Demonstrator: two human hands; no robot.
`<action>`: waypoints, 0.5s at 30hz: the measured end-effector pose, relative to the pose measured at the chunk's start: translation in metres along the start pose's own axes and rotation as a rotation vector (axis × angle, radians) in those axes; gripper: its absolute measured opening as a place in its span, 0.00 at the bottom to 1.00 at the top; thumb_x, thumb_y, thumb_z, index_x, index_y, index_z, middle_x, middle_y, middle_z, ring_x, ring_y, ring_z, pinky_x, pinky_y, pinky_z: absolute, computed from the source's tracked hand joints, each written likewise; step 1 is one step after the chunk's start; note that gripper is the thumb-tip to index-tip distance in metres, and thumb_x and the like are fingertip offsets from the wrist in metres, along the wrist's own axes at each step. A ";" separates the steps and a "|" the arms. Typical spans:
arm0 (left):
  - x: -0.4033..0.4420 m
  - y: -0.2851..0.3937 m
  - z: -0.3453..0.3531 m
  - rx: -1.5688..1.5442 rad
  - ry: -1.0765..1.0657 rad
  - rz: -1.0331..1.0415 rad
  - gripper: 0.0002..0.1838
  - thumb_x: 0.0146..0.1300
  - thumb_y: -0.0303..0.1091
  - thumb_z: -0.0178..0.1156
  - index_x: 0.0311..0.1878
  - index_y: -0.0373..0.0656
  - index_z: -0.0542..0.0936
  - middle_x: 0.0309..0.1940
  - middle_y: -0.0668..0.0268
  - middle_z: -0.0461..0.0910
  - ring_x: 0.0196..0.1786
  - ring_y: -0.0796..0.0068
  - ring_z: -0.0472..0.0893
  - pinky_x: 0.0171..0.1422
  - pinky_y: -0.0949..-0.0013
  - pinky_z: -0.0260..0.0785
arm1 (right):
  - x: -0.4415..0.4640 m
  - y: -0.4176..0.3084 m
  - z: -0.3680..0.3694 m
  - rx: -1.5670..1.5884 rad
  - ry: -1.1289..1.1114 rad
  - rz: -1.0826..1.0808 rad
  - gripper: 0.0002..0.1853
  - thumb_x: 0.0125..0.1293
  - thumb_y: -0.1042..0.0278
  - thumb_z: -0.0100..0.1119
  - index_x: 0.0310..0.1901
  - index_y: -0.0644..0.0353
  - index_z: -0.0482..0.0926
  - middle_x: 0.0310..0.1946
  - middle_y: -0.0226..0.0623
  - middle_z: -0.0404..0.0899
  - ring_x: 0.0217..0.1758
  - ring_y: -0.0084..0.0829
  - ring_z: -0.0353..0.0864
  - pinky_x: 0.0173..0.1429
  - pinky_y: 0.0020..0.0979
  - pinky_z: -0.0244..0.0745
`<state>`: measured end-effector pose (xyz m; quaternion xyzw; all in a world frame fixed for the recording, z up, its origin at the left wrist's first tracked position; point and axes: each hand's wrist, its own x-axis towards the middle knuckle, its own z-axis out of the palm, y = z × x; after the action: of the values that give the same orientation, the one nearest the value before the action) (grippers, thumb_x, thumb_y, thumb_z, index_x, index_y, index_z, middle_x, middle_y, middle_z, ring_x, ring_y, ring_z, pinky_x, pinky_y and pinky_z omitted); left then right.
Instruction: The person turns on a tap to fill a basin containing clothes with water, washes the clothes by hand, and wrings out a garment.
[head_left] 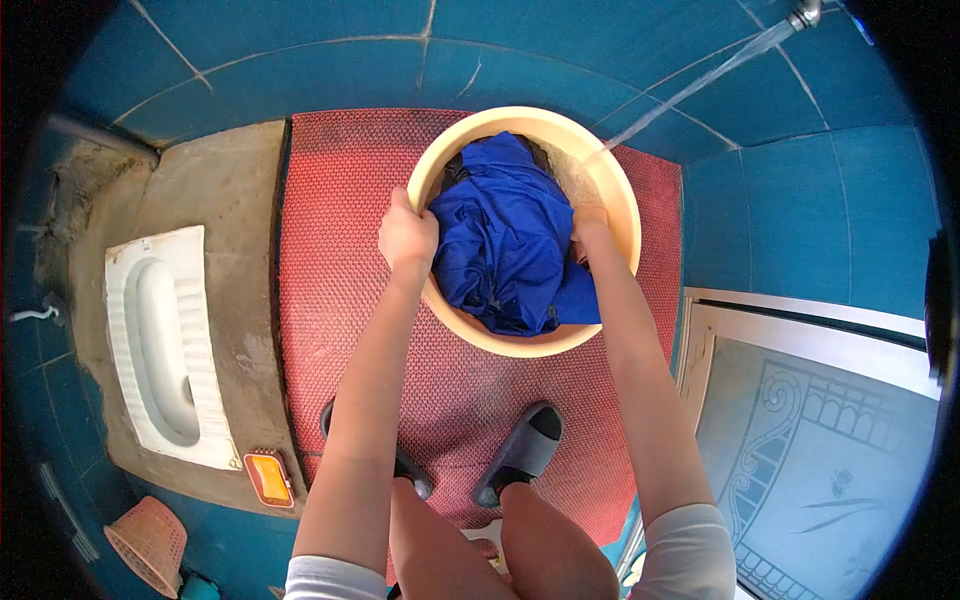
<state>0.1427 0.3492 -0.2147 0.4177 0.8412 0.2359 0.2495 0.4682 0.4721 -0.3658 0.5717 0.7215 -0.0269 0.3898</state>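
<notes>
A cream plastic basin [535,347] stands on the red mat, with a bunched blue cloth [510,220] heaped in it. Some darker fabric shows at the cloth's far edge. My left hand [408,235] is closed around the basin's left rim. Inside the basin on the right, my right hand [590,230] is closed at the edge of the blue cloth; its fingertips are partly hidden. A stream of water [690,92] from the tap [804,15] falls into the basin's far right side, where water shows beside the cloth.
Left of the red mat [345,330], a squat toilet [170,350] is set in a raised slab. An orange soap dish [269,479] and a pink basket [150,545] are at lower left. A frosted door [820,450] stands at right. Blue tiled walls [330,70] surround the floor.
</notes>
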 end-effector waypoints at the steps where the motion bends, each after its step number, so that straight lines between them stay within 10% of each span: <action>1: 0.000 0.000 0.000 0.005 -0.001 0.000 0.12 0.50 0.31 0.52 0.39 0.43 0.67 0.29 0.49 0.78 0.35 0.48 0.78 0.42 0.52 0.69 | -0.001 -0.001 -0.001 0.008 0.025 -0.003 0.17 0.42 0.57 0.66 0.35 0.54 0.82 0.38 0.38 0.80 0.43 0.34 0.79 0.46 0.32 0.74; 15: 0.000 0.000 0.000 0.003 0.000 0.006 0.13 0.50 0.31 0.52 0.41 0.43 0.68 0.30 0.49 0.78 0.36 0.49 0.78 0.43 0.53 0.69 | -0.075 -0.022 -0.081 0.164 0.049 0.050 0.16 0.44 0.61 0.63 0.38 0.54 0.81 0.41 0.39 0.79 0.46 0.35 0.78 0.48 0.33 0.73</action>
<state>0.1423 0.3489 -0.2145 0.4208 0.8402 0.2352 0.2482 0.4091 0.4439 -0.2741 0.6199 0.7118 -0.0623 0.3243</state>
